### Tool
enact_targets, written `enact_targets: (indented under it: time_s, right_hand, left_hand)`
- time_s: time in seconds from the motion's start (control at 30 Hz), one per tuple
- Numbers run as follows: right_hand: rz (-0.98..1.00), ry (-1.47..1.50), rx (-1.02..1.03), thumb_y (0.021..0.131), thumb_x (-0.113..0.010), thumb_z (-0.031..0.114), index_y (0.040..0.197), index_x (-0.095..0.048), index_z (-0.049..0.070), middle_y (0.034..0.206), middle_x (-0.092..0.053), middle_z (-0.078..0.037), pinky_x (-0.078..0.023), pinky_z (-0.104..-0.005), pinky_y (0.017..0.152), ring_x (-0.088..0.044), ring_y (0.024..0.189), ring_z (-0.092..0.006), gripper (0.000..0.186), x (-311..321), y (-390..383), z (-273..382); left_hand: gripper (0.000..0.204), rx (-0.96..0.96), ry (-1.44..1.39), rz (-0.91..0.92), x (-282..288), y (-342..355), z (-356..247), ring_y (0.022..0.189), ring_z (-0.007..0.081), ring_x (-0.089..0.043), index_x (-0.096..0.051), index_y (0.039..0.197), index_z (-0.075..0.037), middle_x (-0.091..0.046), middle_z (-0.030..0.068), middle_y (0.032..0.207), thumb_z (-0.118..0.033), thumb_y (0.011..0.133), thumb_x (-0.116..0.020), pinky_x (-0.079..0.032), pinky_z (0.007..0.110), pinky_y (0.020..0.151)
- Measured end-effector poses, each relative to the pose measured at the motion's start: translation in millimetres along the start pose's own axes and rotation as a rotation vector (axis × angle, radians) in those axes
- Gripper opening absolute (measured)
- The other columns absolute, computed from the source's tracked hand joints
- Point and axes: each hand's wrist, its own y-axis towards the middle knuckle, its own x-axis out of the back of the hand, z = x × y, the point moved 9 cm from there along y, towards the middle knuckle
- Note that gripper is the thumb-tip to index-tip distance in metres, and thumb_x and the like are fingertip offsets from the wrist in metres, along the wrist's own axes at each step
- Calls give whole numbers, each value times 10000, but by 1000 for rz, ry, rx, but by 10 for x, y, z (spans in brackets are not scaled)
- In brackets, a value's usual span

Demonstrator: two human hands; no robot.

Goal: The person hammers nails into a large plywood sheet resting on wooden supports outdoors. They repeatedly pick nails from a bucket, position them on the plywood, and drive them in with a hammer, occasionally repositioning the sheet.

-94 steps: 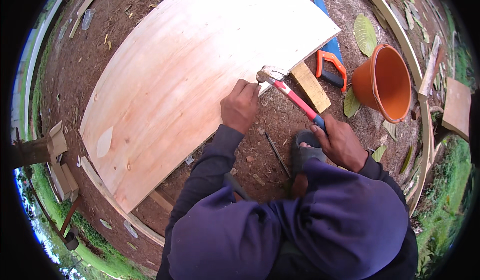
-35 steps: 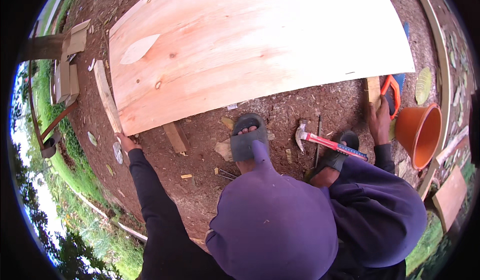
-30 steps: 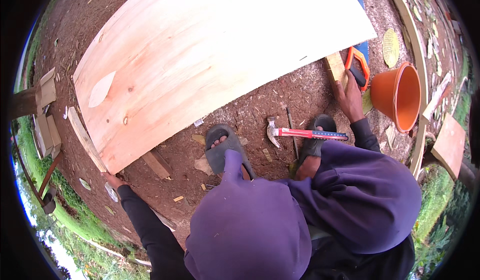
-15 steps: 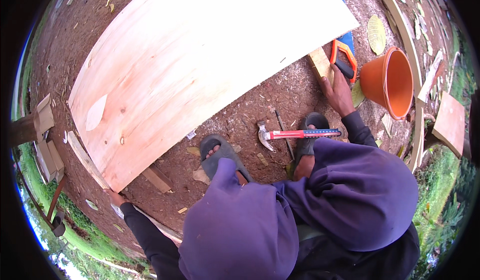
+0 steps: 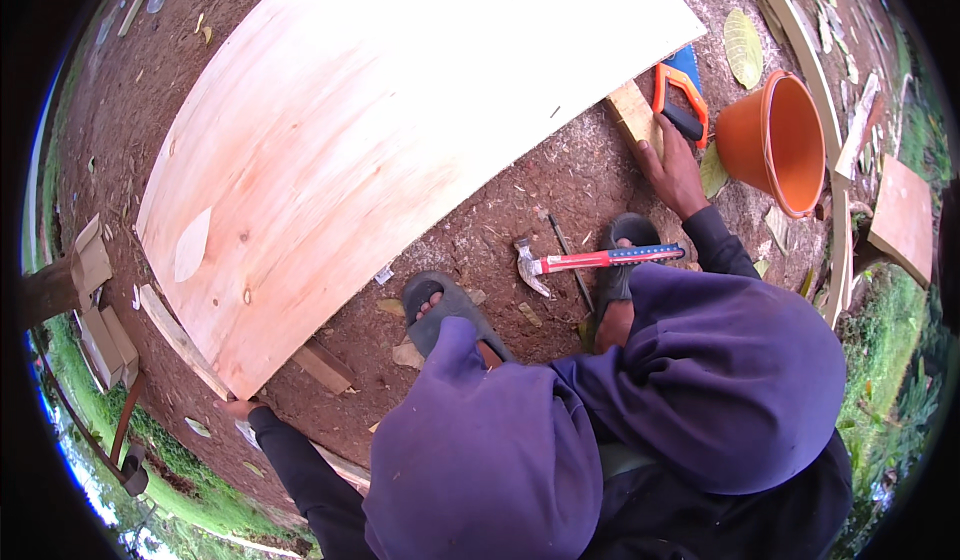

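A large pale plywood sheet point(image 5: 330, 190) lies across the upper left of the view, its upper part washed out by glare. At its nearest corner is my left hand point(image 5: 240, 409), gripping the edge; most of its fingers are hidden at the board. My right hand point(image 5: 678, 175) grips the end of a wooden batten point(image 5: 632, 112) that sticks out from under the sheet's right side. Just past those fingers lies a handsaw point(image 5: 681, 105) with an orange and black handle, its blue blade partly behind the sheet. Between my sandalled feet lies a claw hammer point(image 5: 600, 259) with a red and blue handle.
An orange bucket point(image 5: 745, 145) lies tipped at the right, near a long timber point(image 5: 815, 80). A dark thin rod point(image 5: 570, 265) passes under the hammer. A brown wood block point(image 5: 325, 365) shows below the sheet, and a thin strip point(image 5: 180, 335) lies along its left edge. Leaves litter the soil.
The whole view has shifted and turned slightly. Both hands keep their holds on the sheet's corner and the batten, and no object has clearly moved on the ground.
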Motion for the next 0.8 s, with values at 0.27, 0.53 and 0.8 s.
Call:
enact_targets:
  time_s: [0.27,0.53,0.8]
  right_hand:
    - [-6,-4,15,1040,-554,334,1485,-409,-22,1313,-576,-294,-429,-502,1056,-544,1236,-452,588,-6,-2,-1]
    - [-19,15,6,1039,-556,331,1485,-416,-18,1353,-566,-288,-421,-497,1077,-537,1266,-443,583,-7,-4,27]
    - [-2,29,-20,1041,-561,354,1507,-410,-10,1434,-543,-267,-392,-485,1125,-505,1340,-421,610,-25,25,-25]
  left_hand:
    - [835,-50,-44,-57,-21,-30,3,1083,301,-677,-633,1228,31,-699,144,1144,-727,998,-371,-542,423,952]
    - [919,-348,491,-181,66,-90,-338,1031,383,-686,-683,1132,117,-724,237,1087,-725,1016,-334,-525,458,954]
    - [1004,-330,1117,-324,4,-164,-532,1091,504,-651,-719,1094,132,-701,365,1074,-741,1021,-229,-486,519,986]
